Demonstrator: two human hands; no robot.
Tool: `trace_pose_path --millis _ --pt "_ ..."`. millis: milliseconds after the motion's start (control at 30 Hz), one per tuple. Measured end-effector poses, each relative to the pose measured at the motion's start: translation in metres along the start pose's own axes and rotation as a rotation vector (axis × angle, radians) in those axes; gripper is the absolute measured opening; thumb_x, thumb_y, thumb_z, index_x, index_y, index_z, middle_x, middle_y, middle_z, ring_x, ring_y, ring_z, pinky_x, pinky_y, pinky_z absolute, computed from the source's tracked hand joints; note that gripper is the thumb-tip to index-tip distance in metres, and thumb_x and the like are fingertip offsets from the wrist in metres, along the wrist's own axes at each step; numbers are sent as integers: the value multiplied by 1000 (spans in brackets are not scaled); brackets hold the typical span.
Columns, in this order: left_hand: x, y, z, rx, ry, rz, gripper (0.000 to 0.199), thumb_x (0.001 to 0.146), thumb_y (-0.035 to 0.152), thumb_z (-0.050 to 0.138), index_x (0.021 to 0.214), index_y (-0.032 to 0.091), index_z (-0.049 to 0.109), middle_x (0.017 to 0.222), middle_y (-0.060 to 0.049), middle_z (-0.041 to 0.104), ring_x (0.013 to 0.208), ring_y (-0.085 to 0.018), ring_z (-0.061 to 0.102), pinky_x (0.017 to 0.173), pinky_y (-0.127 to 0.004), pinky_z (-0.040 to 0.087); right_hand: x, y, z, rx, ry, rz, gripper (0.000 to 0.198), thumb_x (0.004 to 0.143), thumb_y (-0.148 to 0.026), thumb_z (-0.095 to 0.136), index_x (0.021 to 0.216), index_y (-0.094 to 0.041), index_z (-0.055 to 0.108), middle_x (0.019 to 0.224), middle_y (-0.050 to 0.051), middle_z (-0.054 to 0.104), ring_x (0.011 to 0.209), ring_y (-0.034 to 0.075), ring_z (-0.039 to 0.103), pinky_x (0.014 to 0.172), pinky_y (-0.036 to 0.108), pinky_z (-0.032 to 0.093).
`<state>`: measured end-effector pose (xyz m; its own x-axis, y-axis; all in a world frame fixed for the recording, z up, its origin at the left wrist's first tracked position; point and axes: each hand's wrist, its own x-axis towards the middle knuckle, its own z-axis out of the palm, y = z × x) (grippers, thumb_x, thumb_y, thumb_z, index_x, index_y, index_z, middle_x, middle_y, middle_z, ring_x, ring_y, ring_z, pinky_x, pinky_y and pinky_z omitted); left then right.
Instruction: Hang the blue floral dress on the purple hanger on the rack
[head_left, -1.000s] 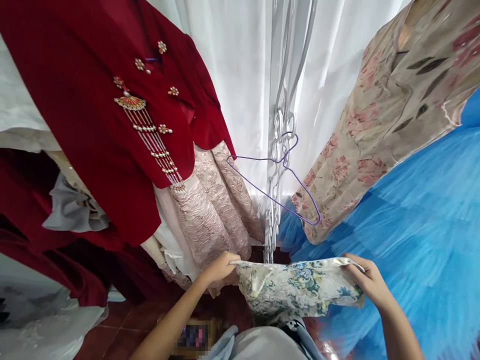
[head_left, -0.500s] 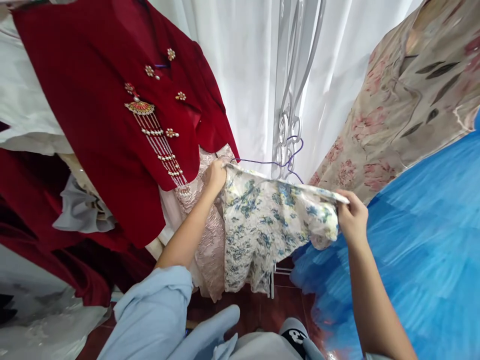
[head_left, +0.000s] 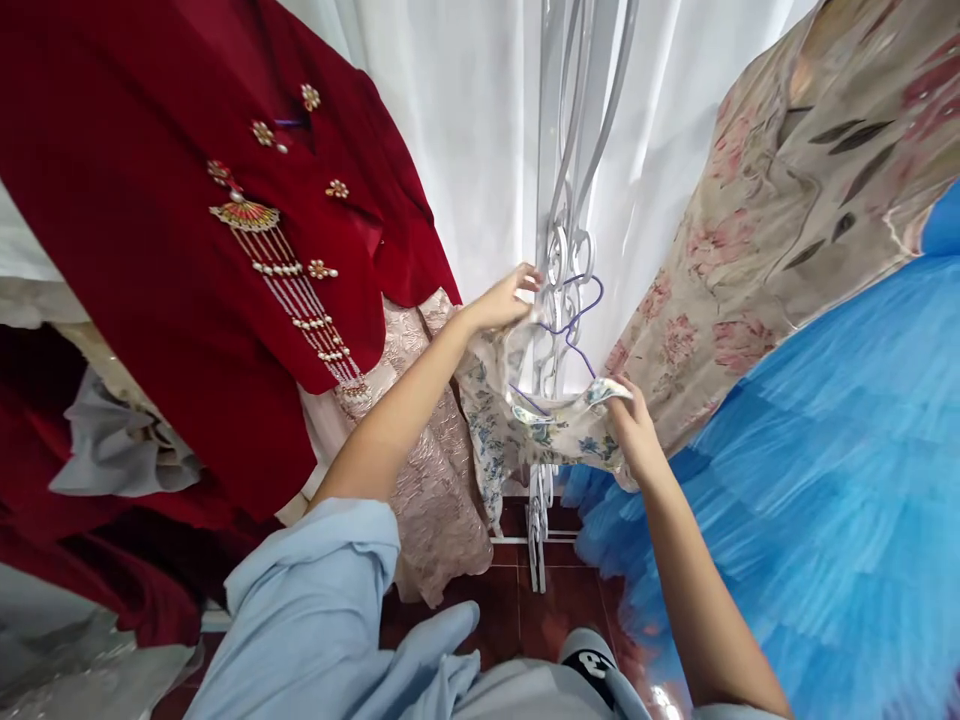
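A white garment with blue and green flowers (head_left: 551,440) hangs between my hands, its neckline drawn open round a purple wire hanger (head_left: 576,335). My left hand (head_left: 504,302) is closed on its left shoulder, beside the white rings of the rack; the fingers curl and the thumb partly hides the cloth. At the other side, my right hand (head_left: 634,425) pinches the garment's right edge. The hanger's left arm dips into the neckline, and its right arm slopes down toward my right hand.
A red jacket (head_left: 352,240) with a beaded tassel brooch hangs left, over a pale pink skirt (head_left: 442,500). A beige floral dress (head_left: 720,290) and a blue tulle skirt (head_left: 795,460) fill the right. White metal rack bars (head_left: 568,110) stand before a white curtain (head_left: 465,140).
The garment's top edge, stretched straight between my hands before, now opens around the hanger. My left hand has moved right and up, my right hand left, so they are closer together.
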<state>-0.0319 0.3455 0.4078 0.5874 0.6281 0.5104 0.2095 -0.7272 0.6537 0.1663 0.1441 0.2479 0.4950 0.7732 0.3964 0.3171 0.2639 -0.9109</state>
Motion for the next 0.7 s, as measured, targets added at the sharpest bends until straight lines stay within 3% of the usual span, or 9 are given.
trace_pose_path --millis 67,100,200,300,367,533,700 --pt "-14 10 6 64 -100 -20 51 75 23 70 123 21 55 126 -11 64 72 -11 61 68 -23 47 -15 5 -6 -93 45 3 63 84 -53 65 137 -20 54 132 14 65 116 27 61 95 37 48" --pt "-22 11 5 114 -111 -44 48 78 29 69 124 21 56 126 -11 65 74 -12 62 71 -25 48 -21 9 -11 -142 57 -11 61 84 -53 64 134 -19 57 125 14 68 109 27 63 90 37 49" --pt "-49 -1 -6 269 -144 -142 30 90 42 60 104 16 67 104 -9 72 83 -19 65 80 -29 48 -27 17 -27 -294 74 -65 42 88 -56 57 100 -17 67 87 8 71 78 23 62 70 31 45" --pt "-75 -16 -11 334 -178 -117 33 95 44 53 92 16 71 94 -7 74 88 -22 66 84 -30 47 -9 16 -46 -437 95 -137 42 88 -55 53 65 -20 56 55 0 52 54 15 43 55 27 31" --pt "-88 -15 -4 341 -142 -41 32 97 40 50 94 17 71 92 -5 73 87 -21 66 81 -28 46 15 11 -60 -532 127 -183 43 86 -51 53 55 -22 45 48 -2 41 50 12 33 52 28 23" --pt "-95 24 35 494 9 32 28 100 30 45 97 19 71 85 -4 72 76 -18 65 66 -25 41 66 2 -95 -543 153 -220 33 81 -45 57 62 -19 55 53 -2 44 54 13 37 52 26 23" --pt "-76 49 53 682 49 132 23 98 26 51 104 19 72 95 -6 76 85 -21 69 68 -28 43 61 9 -114 -242 39 -148 37 82 -51 62 64 -18 57 51 -6 36 51 10 31 48 23 23"
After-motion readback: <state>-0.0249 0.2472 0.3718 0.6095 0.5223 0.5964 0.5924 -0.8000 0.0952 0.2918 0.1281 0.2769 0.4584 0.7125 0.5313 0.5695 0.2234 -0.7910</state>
